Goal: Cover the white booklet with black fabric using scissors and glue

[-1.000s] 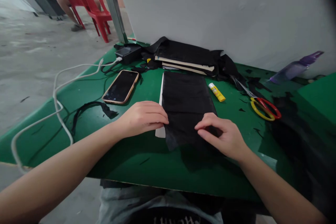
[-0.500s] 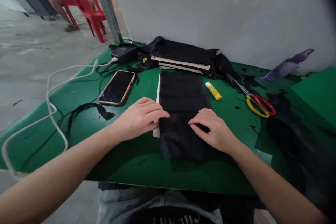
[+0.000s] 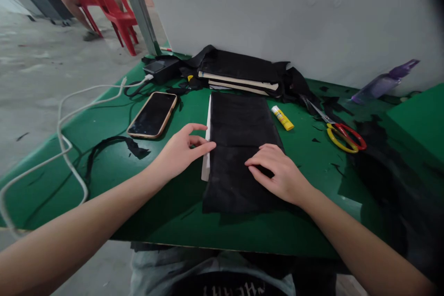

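Observation:
A piece of black cloth [image 3: 239, 122] lies over a flat white board or book [image 3: 206, 172], whose pale left edge shows beside it. The cloth's lower end hangs past the board, near the table's front edge. My left hand [image 3: 183, 148] is at the left edge, thumb tip on the cloth's border and fingers spread apart by the white strip. On the cloth's right half rests my right hand [image 3: 280, 171], its fingers curled and its thumb and index tips pinched together at the fabric. A crease crosses the cloth between the hands.
A phone [image 3: 152, 114], a white cable [image 3: 65, 150] and a black fabric strip [image 3: 135, 147] lie left on the green table [image 3: 166, 222]. Black-covered books [image 3: 243, 67] stand behind. To the right are a glue stick [image 3: 282, 118], scissors [image 3: 343, 136] and a purple spray bottle [image 3: 378, 85].
My left hand has turned, its thumb now at the cloth's left border and its index finger lifted away. The cloth's lower left corner has shifted left. My right hand stays nearly in place.

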Motion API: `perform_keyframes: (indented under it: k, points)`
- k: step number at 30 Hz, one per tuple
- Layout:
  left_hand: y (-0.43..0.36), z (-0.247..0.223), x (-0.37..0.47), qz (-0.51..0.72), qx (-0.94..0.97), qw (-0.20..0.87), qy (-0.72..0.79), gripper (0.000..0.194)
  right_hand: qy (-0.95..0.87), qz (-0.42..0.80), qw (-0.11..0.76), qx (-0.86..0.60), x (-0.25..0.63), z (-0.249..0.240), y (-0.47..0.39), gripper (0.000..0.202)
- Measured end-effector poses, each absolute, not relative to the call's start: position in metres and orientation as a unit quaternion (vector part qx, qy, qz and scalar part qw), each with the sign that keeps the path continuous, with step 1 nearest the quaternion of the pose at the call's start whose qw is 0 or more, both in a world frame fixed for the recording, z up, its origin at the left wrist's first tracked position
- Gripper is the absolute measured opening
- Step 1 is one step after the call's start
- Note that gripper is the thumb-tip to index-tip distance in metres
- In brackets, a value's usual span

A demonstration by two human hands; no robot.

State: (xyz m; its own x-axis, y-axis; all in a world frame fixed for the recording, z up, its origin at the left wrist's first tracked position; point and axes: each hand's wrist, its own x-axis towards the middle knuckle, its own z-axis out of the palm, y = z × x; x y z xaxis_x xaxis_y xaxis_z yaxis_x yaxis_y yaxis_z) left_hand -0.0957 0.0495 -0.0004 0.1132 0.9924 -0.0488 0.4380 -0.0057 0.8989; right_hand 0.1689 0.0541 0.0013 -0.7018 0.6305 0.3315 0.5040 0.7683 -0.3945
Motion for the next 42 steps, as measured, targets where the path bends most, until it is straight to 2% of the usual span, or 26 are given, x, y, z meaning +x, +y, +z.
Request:
perform_keyframes:
  k: [4,8,10,14,21,27,36,39,42]
  points:
    - [0.048,0.001,-0.095,0.311,0.637,0.396,0.583,0.061,-0.918,0.128,0.228,-0.3,0.166,0.002,0.051,0.014]
    - [0.047,0.002,-0.098,0.286,0.672,0.374,0.571,0.063,-0.92,0.117,0.226,-0.298,0.165,0.003,0.05,0.014]
    - [0.047,0.003,-0.099,0.275,0.695,0.347,0.566,0.056,-0.921,0.111,0.223,-0.298,0.165,0.003,0.05,0.014]
    - [0.045,0.005,-0.096,0.273,0.737,0.287,0.547,0.028,-0.925,0.101,0.219,-0.294,0.165,0.002,0.049,0.013]
    - [0.045,0.01,-0.092,0.231,0.694,0.388,0.561,0.03,-0.926,0.101,0.229,-0.281,0.166,0.0,0.049,0.016]
    - [0.048,0.008,-0.093,0.23,0.668,0.451,0.545,0.028,-0.922,0.124,0.282,-0.234,0.159,0.006,0.051,0.023]
    - [0.054,0.004,-0.099,0.27,0.648,0.488,0.519,0.029,-0.98,0.147,0.112,-0.08,0.105,0.056,0.077,0.022]
    - [0.059,-0.002,-0.103,0.316,0.638,0.476,0.516,0.033,-0.978,0.154,0.096,-0.099,0.093,0.069,0.09,0.026]
    - [0.065,-0.008,-0.104,0.348,0.615,0.467,0.532,0.043,-0.969,0.16,0.132,-0.131,0.087,0.071,0.103,0.027]
